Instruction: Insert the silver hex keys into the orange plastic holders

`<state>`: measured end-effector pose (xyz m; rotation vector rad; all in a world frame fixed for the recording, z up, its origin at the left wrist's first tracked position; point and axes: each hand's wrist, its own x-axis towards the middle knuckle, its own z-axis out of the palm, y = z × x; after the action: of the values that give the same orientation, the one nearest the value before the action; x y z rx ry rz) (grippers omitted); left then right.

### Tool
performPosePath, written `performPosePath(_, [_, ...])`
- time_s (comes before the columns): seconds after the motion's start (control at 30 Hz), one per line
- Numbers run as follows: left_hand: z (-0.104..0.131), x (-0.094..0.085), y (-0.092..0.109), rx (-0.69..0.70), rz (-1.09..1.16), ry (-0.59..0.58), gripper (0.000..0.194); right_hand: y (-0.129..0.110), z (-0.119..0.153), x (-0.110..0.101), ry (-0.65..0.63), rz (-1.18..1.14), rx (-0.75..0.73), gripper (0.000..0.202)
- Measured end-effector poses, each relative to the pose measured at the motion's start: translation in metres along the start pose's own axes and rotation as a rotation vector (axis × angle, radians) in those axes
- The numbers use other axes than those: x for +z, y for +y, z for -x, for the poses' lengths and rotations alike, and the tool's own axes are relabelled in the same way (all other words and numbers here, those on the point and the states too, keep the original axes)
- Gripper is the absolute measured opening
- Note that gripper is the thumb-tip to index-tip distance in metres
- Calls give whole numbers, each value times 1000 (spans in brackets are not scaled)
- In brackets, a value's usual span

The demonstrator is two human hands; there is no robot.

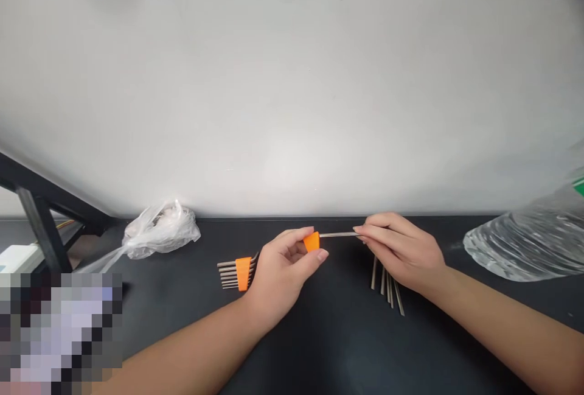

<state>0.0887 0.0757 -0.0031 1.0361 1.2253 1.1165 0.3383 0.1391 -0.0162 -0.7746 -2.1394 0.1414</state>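
Note:
My left hand [285,273] pinches an orange hex key holder [312,241] between thumb and fingers. A thin metal hex key [337,235] runs from the holder to my right hand [401,249], whose fingertips close on its other end. Beneath my right hand several loose hex keys [389,290] lie fanned on the dark table, their upper parts hidden by the hand. Left of my left hand lies a second orange holder [243,274], filled with a row of hex keys; my wrist sits close beside it.
A knotted clear plastic bag [162,230] lies at the back left, near a black metal frame [43,218]. At the right stands a large clear water bottle [520,246]. The black table [328,334] meets a pale wall [292,90]. The lower left corner is pixelated.

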Motion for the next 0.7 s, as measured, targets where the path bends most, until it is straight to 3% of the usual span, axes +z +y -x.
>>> performPosePath(0.2, [1, 2, 1, 26, -20, -40, 48, 1, 1, -1, -18, -20, 22, 40])
performPosePath(0.4, [-1, 0, 3, -23, -8, 12, 49, 1, 0, -2, 6, -35, 46, 40])
performPosePath(0.7, [-2, 1, 4, -21, 5, -6, 48, -1, -1, -4, -27, -64, 41, 39])
